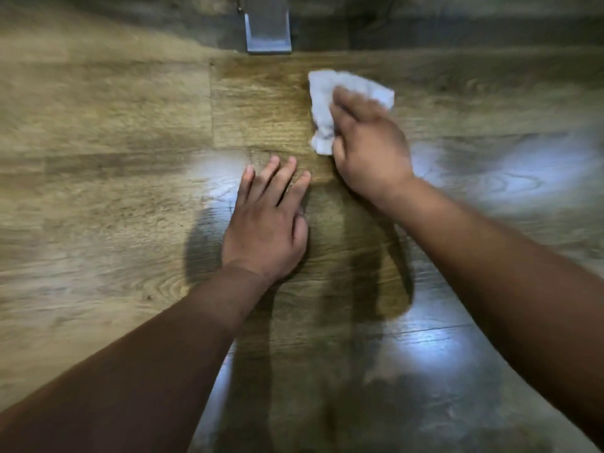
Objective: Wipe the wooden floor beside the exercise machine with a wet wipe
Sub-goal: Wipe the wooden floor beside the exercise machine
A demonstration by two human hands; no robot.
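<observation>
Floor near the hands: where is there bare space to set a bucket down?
Bare floor lies wide to the left of the left hand, and right of the right hand. Crowded: the middle, where wet wipe and grey machine foot sit.

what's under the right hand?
The wipe, pressed onto the floor by the right hand. Its crumpled white edges stick out past the fingers and to the left. The part beneath the palm, and the floor under it, are covered.
</observation>
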